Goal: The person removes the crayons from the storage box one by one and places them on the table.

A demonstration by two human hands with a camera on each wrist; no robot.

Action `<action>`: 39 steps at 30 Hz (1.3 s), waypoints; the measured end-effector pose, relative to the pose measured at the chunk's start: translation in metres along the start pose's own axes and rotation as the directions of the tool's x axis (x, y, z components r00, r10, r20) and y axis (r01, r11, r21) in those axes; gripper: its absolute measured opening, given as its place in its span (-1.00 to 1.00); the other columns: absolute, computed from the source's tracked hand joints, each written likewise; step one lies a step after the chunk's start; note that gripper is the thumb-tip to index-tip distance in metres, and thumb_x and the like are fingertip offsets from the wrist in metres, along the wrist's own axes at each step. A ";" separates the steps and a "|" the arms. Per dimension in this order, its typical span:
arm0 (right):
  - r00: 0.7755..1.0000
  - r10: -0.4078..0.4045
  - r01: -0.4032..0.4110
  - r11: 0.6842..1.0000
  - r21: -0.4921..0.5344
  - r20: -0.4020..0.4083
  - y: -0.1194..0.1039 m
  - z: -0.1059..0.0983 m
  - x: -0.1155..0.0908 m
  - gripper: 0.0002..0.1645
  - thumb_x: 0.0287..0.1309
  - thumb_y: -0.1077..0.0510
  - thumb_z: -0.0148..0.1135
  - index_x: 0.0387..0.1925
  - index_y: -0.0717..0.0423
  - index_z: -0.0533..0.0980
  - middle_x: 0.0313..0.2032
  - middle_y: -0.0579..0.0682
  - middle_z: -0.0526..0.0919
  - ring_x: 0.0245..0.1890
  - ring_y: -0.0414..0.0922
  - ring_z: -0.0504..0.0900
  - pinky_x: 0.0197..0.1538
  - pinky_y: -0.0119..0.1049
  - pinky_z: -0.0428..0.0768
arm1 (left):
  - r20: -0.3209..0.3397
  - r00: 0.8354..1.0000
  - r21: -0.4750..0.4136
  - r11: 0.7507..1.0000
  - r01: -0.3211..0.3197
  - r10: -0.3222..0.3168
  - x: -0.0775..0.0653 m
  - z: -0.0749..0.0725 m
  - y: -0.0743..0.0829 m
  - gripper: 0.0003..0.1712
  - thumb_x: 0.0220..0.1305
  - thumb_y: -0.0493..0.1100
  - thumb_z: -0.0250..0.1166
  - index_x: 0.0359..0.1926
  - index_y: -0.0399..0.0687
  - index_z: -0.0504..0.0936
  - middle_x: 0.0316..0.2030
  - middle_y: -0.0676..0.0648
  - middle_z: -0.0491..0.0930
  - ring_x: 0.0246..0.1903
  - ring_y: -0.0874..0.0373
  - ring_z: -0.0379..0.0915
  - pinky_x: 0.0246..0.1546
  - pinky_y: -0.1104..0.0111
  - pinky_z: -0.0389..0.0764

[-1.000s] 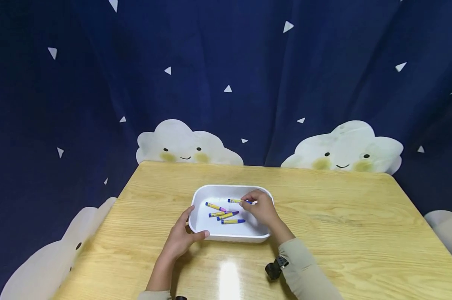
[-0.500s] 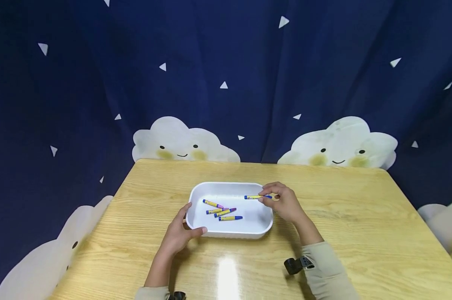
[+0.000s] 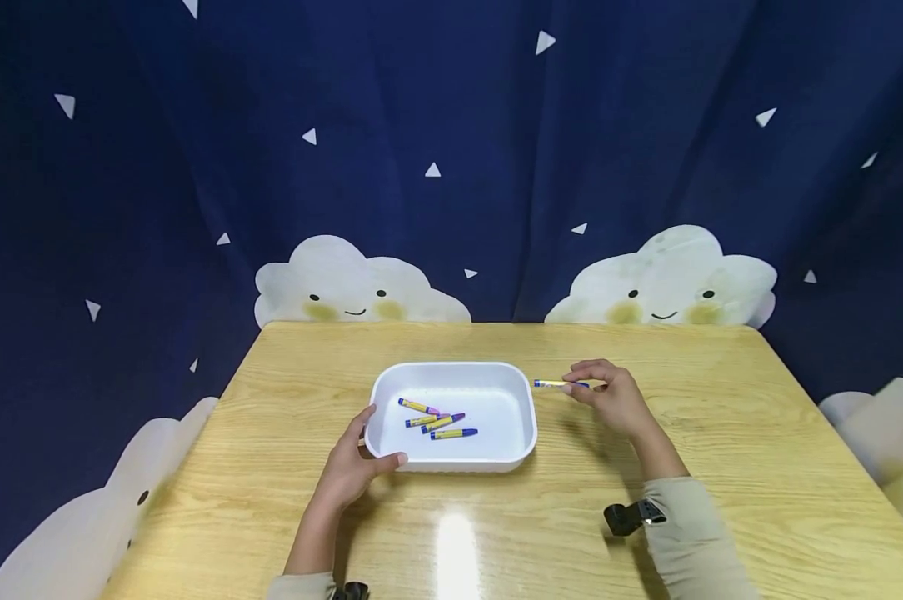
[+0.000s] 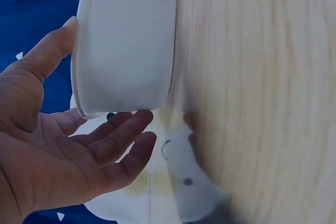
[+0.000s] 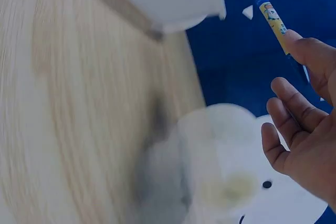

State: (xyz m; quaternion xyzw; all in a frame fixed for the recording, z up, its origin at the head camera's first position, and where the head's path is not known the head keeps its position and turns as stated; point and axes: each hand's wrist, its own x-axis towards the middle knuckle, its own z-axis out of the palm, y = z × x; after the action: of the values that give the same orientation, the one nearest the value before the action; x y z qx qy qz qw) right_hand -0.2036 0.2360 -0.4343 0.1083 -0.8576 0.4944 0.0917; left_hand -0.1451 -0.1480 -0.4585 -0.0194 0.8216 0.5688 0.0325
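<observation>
A white plastic tray (image 3: 489,458) stands on the wooden table. Several crayons (image 3: 454,433) with yellow wrappers lie loosely together in its left half, some of them overlapping. My left hand (image 3: 349,467) grips the tray's left end, thumb on the near rim; in the left wrist view its other fingers reach against the end wall. To the right of the tray, my right hand (image 3: 609,397) pinches one crayon (image 3: 549,383) between thumb and fingers, above the table. The right wrist view shows that crayon's blue end and yellow wrapper (image 5: 274,24) sticking out past the thumb.
The pale wooden table (image 3: 721,450) reaches well to both sides of the tray. Behind it hangs a dark blue curtain (image 3: 391,100) with white triangles and smiling clouds. A black wrist camera (image 3: 624,518) sits at the right sleeve.
My right hand has carried the pinched crayon rightward, from over the tray to beyond its right side. My left hand has kept its grip on the tray. The head view has shifted slightly.
</observation>
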 end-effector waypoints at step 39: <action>0.992 0.125 -0.121 0.987 -0.109 0.029 0.091 0.008 0.043 -0.84 0.01 0.30 0.34 -0.34 0.35 0.64 -0.36 0.15 0.61 -0.39 -0.09 0.51 -0.28 -0.25 0.45 | 0.020 0.999 0.000 1.000 0.029 -0.029 0.002 -0.001 -0.001 0.10 -0.14 -0.24 0.52 0.39 -0.19 0.09 0.14 -0.36 0.31 -0.07 -0.15 0.44 -0.23 0.29 0.47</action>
State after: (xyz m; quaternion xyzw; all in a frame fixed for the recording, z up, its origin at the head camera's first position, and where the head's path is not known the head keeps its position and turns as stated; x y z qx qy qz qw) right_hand -0.2705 0.2693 -0.5019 0.0589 -0.8894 0.4504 0.0514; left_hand -0.1468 -0.1495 -0.4590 -0.0258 0.8207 0.5687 0.0489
